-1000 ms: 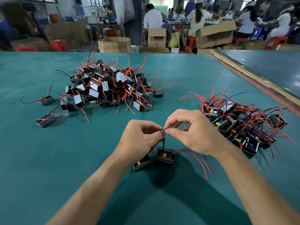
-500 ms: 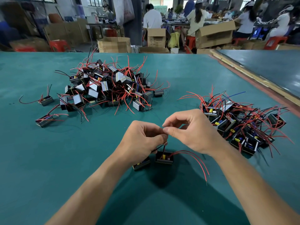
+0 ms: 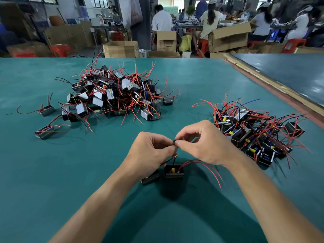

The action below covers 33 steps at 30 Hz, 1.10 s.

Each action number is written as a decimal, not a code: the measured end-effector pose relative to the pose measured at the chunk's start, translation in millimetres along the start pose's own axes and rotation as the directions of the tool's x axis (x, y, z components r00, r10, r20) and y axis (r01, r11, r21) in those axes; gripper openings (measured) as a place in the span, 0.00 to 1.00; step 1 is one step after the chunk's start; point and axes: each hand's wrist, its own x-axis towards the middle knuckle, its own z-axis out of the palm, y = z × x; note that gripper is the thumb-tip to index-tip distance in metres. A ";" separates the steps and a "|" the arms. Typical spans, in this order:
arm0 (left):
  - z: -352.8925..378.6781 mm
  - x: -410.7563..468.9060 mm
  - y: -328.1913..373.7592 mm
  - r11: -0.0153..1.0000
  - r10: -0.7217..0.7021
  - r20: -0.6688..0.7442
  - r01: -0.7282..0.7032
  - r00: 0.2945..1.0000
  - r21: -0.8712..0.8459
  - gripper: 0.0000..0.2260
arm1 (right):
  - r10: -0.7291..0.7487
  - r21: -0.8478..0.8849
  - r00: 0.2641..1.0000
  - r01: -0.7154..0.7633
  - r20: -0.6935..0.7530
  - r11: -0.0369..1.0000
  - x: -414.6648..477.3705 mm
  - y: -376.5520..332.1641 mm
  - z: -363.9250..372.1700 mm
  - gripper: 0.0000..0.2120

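Two small black boxed modules with red and black leads hang below my hands: one module (image 3: 174,171) in the middle, a second module (image 3: 150,178) partly hidden under my left wrist. My left hand (image 3: 150,149) and my right hand (image 3: 201,142) meet fingertip to fingertip above them, both pinching the thin wire ends (image 3: 175,141) that rise from the modules. Two red leads (image 3: 208,168) trail off to the right of the middle module.
A big heap of wired modules (image 3: 115,95) lies at the back left of the green table (image 3: 52,172), with two stray modules (image 3: 46,110) (image 3: 44,133) beside it. A second heap (image 3: 254,134) lies at the right. Cardboard boxes and seated people fill the background.
Both hands have stayed together on the wire ends, with only small finger movement. The two modules shifted slightly beneath them.
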 end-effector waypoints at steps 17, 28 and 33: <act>0.8 -1.8 -0.6 0.978 0.112 -0.021 -0.106 0.994 0.178 0.06 | 0.255 0.184 0.963 -0.266 0.081 0.946 3.9 -3.2 4.8 0.08; -0.2 -4.5 7.3 1.000 -0.007 0.113 0.003 0.994 0.031 0.09 | 0.089 0.256 0.987 -0.122 0.133 0.959 -1.7 -3.0 -4.3 0.05; -3.3 -6.3 10.2 0.999 -0.039 0.186 0.044 0.982 -0.021 0.09 | 0.026 0.237 0.981 -0.072 0.192 0.969 -4.4 -2.4 -14.3 0.09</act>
